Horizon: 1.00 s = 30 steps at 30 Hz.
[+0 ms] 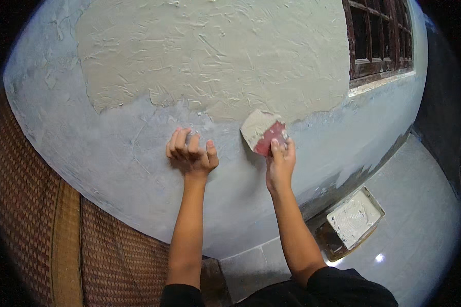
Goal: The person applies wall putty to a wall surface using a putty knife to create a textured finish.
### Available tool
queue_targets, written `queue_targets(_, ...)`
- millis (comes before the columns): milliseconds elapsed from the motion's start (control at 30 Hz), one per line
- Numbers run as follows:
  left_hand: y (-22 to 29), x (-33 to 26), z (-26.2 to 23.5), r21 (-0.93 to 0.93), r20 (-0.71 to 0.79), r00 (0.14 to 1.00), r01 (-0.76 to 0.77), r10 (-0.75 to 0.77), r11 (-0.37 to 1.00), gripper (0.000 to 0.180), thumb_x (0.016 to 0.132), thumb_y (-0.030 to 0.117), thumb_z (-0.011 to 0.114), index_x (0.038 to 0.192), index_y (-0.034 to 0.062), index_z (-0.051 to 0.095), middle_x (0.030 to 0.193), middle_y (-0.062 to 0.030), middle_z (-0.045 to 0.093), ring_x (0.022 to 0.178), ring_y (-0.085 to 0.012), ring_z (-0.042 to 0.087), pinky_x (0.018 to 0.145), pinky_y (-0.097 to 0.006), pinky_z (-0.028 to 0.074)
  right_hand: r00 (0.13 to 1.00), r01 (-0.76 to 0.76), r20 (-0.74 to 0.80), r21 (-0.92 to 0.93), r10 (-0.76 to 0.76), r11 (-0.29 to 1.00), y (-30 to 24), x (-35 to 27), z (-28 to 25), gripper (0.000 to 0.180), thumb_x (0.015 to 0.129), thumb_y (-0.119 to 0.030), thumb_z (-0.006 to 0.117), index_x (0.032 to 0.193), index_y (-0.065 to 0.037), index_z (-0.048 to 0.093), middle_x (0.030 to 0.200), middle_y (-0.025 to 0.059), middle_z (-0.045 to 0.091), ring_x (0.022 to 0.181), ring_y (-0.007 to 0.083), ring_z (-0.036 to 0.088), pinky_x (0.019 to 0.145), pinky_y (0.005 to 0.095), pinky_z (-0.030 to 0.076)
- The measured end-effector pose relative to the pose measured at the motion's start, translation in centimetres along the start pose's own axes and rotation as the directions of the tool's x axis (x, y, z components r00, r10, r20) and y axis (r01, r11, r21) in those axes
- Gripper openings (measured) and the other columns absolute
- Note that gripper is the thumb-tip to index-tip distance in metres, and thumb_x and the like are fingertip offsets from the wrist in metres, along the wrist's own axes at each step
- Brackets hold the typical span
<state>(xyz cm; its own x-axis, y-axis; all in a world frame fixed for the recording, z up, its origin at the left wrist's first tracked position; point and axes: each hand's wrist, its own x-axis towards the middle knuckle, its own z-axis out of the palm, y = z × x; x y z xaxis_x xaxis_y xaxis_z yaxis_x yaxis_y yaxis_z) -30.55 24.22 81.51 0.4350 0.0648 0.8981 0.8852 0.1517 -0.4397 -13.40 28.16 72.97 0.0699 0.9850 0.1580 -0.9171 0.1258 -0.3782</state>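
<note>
My right hand (280, 166) grips a flat red putty spreader (271, 139), its upper left part coated with pale filler. The spreader is at the lower edge of a textured cream patch of wall filler (215, 56), which spans the upper wall. Further left, my left hand (192, 153) is up against the bare grey-blue wall (138, 148), its fingers bent and apart with nothing in them. Whether its fingertips touch the wall, I cannot tell.
A rectangular tub of cream filler (356, 217) is on the grey tiled floor (415, 215) at lower right. A brown wooden window with panes (379, 41) is set into the wall at upper right. Woven brown panelling (20, 194) runs along the left.
</note>
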Motion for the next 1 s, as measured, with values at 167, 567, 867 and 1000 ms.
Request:
queue_targets(167,-0.1,-0.1,-0.1,-0.012,0.005,1.000,0.007,-0.007,1.000,0.027,0.086,0.033,0.049,0.106,0.0165,0.044,0.111,-0.0066,0.050,0.109,-0.0274,0.049,0.092,-0.042,0.032,0.999,0.008,0.039,-0.039,-0.007,0.999,-1.1,0.2,0.5,0.032,0.095,-0.006,0.056,0.123,0.002,0.043,0.112,0.0117,0.059,0.097,0.0139,0.058,0.084,0.0286,0.049)
queue_targets(567,-0.1,0.3,-0.1,-0.017,0.013,1.000,0.000,0.000,1.000,0.026,0.086,0.034,0.049,0.105,0.0164,0.044,0.111,-0.0070,0.049,0.111,-0.0273,0.047,0.092,-0.042,0.032,0.986,0.045,0.169,-0.220,-0.007,0.975,-2.2,2.8,0.0,0.032,0.095,-0.006,0.054,0.124,0.001,0.044,0.109,0.0104,0.061,0.096,0.0121,0.059,0.084,0.0273,0.049)
queue_targets(867,0.2,0.2,0.0,-0.051,0.003,0.999,-0.038,0.039,0.998,0.026,0.084,0.032,0.050,0.105,0.0171,0.045,0.111,-0.0063,0.049,0.110,-0.0265,0.047,0.093,-0.041,0.031,0.999,-0.010,0.034,-0.195,0.017,0.981,-4.5,0.5,-5.7,0.029,0.094,-0.006,0.055,0.121,-0.001,0.046,0.108,0.0080,0.062,0.093,0.0122,0.060,0.080,0.0285,0.052)
queue_targets(1000,3.9,-2.2,-0.4,-0.136,0.088,0.991,-0.085,0.097,0.987,0.027,0.082,0.030,0.053,0.105,0.0180,0.045,0.111,-0.0062,0.049,0.113,-0.0258,0.044,0.093,-0.042,0.030,0.998,-0.051,-0.057,-0.203,0.040,0.978,-6.3,-0.3,-7.8,0.025,0.093,-0.007,0.058,0.116,-0.004,0.047,0.094,0.0022,0.062,0.083,0.0097,0.061,0.076,0.0265,0.052)
